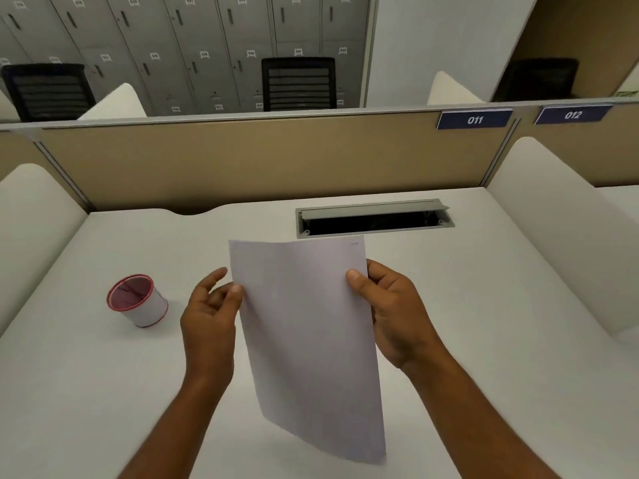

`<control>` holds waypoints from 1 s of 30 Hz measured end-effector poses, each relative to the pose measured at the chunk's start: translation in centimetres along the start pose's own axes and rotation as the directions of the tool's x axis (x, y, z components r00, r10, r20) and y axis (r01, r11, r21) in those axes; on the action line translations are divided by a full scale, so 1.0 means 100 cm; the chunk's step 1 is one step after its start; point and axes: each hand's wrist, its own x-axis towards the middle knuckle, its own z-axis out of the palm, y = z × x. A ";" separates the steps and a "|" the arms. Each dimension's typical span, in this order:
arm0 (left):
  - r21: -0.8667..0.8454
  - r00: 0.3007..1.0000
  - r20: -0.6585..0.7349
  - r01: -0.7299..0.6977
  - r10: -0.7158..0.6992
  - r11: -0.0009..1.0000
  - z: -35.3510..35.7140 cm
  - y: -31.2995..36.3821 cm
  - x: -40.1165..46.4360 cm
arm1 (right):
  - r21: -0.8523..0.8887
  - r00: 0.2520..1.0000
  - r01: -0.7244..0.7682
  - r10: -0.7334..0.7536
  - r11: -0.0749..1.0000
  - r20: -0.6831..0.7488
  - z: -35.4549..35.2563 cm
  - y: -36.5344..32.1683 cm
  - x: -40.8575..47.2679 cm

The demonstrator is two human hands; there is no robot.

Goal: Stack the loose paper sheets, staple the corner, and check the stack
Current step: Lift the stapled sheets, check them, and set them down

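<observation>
Paper sheets [307,340] are hanging in the air above the desk [86,392], held upright between both hands and tilting slightly, with the bottom edge nearest the camera. The right hand [390,312] is pinching the right edge near the top, thumb in front and fingers behind. The left hand [211,312] is only touching the left edge with its thumb, its fingers spread loose, so it is not really gripping anything.

With only one hand truly holding, the stack could fan out or a sheet could slide down, since the lower part is hanging free well below both hands. I cannot tell whether a staple is in the corner; a faint mark near the top right corner is too small to read. If the sheets are unstapled, uneven edges would mean a crooked staple later. No stapler is showing in view. A small cup [138,300] with a red rim is sitting to the left, well apart, and an open cable slot [375,219] is lying just beyond the paper's top edge.
</observation>
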 end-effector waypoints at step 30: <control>0.107 0.941 0.325 -0.135 0.094 0.985 -0.001 -0.021 -0.013 | -0.504 0.803 0.319 -0.511 0.803 -0.306 0.026 0.046 0.001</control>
